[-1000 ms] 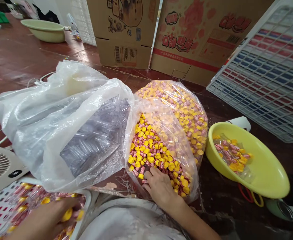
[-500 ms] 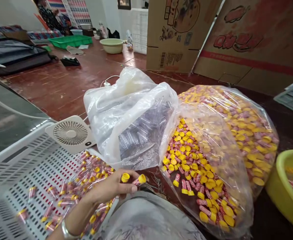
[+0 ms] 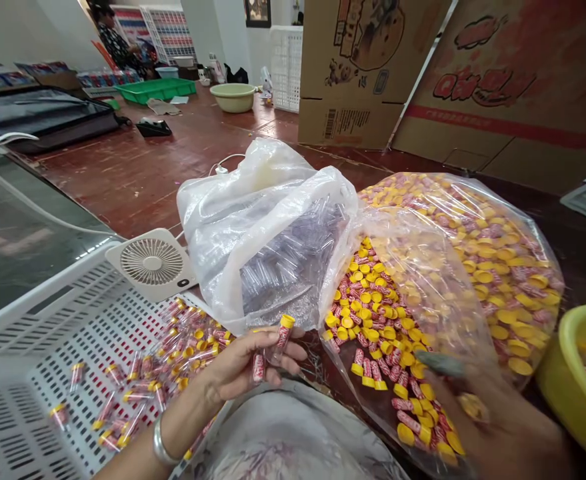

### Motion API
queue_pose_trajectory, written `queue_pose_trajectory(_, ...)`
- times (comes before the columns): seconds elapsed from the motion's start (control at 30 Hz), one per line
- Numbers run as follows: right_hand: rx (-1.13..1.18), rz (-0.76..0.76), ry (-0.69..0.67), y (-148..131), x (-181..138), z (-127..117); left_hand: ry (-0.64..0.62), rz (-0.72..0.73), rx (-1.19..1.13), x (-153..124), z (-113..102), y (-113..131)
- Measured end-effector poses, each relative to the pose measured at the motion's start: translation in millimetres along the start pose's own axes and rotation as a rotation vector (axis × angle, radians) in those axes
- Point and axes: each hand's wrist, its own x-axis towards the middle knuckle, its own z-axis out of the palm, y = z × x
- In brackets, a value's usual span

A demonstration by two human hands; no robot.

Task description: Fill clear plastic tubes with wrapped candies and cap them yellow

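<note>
My left hand (image 3: pixel 243 367) is closed round two small clear tubes of red-and-white candy with yellow caps (image 3: pixel 280 337), held above the edge of a white slotted tray (image 3: pixel 37 373). Several finished tubes (image 3: pixel 173 357) lie in that tray. My right hand (image 3: pixel 493 420) is blurred by motion at the mouth of a clear bag of yellow-capped candy pieces (image 3: pixel 387 333); something small and yellow shows at its fingers. A cloudy bag of empty clear tubes (image 3: pixel 277 247) lies between the tray and the candy bag.
A small white fan (image 3: pixel 153 263) sits by the tray. A yellow-green basin (image 3: pixel 567 373) holds more tubes at the right edge. Cardboard boxes (image 3: pixel 367 67) stand behind. Farther back are a green tray (image 3: pixel 155 89), a pale basin (image 3: pixel 233 97) and a person (image 3: pixel 115 40).
My view swung left and up. The left hand came up from the tray holding capped tubes. The right hand left the candy bag, then came back blurred at its mouth.
</note>
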Motion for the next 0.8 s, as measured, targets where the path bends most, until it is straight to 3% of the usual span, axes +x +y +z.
queue_pose_trajectory(0.03, 0.049, -0.103, -0.023, -20.2, 18.0, 11.1, 0.0, 0.004, 0.031, 1.3, 2.6, -2.3)
queue_pose_trajectory(0.1, 0.228, -0.152, -0.055, -57.0, 45.8, 32.3, -0.008, 0.014, 0.11, 5.2, 9.9, -7.9)
queue_pose_trajectory(0.23, 0.376, -0.131, -0.388, -90.7, 71.8, 63.4, -0.073, -0.042, 0.34, 16.0, 27.6, -20.5)
queue_pose_trajectory(0.3, 0.341, -0.169, -0.521, -89.5, 75.7, 71.3, -0.086, -0.078, 0.472, 21.1, 33.7, -25.9)
queue_pose_trajectory(0.4, 0.348, -0.194, -0.599, -81.6, 75.9, 73.9, -0.086, -0.073, 0.576, 27.1, 37.7, -30.7)
queue_pose_trajectory(0.57, 0.568, -0.035, -0.545, -74.3, 68.1, 68.4, -0.095, -0.045, 0.626, 32.0, 40.4, -28.2)
queue_pose_trajectory(0.8, 0.662, 0.104, -0.533, -70.8, 57.0, 66.6, -0.066, 0.242, 1.155, 35.5, 40.6, -29.2)
